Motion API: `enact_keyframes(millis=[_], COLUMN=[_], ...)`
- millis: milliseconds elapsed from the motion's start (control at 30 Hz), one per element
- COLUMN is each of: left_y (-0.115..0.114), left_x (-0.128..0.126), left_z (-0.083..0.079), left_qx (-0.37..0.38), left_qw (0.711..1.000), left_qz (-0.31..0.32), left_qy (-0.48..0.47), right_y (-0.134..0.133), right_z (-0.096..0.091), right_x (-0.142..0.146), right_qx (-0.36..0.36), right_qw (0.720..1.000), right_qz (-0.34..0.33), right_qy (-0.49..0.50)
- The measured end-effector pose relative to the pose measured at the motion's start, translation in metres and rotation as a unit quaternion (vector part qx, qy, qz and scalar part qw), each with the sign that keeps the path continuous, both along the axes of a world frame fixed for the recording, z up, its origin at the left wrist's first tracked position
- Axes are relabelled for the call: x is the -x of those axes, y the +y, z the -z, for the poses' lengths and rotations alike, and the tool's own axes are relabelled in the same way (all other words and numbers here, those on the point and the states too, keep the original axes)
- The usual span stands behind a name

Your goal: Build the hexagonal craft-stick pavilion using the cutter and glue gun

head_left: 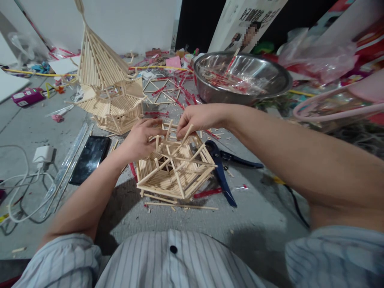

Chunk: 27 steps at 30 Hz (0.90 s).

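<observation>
A small hexagonal frame of thin wooden sticks (174,172) rests on the grey floor in front of me. My left hand (141,138) grips its far left edge, fingers curled round the sticks. My right hand (199,118) is closed in a pinch over the frame's far side, holding a slanted wooden stick (184,138) against the structure. A taller pagoda-like model of the same sticks (105,80) stands behind, to the left.
Blue-handled cutters (220,172) lie just right of the frame. A black phone (90,158) and a white charger with cable (42,154) lie left. A steel bowl (243,76) holds red-wrapped sticks. Loose sticks and red wrappers litter the floor behind.
</observation>
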<state>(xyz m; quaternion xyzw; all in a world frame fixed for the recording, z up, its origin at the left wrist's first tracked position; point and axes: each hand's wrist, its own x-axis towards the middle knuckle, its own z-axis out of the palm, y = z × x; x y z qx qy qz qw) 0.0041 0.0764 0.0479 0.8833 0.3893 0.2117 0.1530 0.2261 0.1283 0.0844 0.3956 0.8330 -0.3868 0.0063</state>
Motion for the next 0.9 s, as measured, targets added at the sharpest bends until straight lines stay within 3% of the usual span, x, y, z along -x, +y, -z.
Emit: enact_keyframes(millis=[200,900], left_y=[0.001,0.001], left_x=[0.000,-0.002], left_z=[0.001,-0.001], left_qx=[0.003,-0.001], left_qw=[1.000,1.000], left_qz=[-0.007,-0.014], left_qy=[0.000,-0.001], right_y=[0.001,-0.004], right_z=[-0.012,-0.018], right_x=[0.006,0.013], right_qx=[0.033,0.107], right_qw=[0.994,0.988], right_qz=[0.016,0.043], right_qy=[-0.102,-0.103])
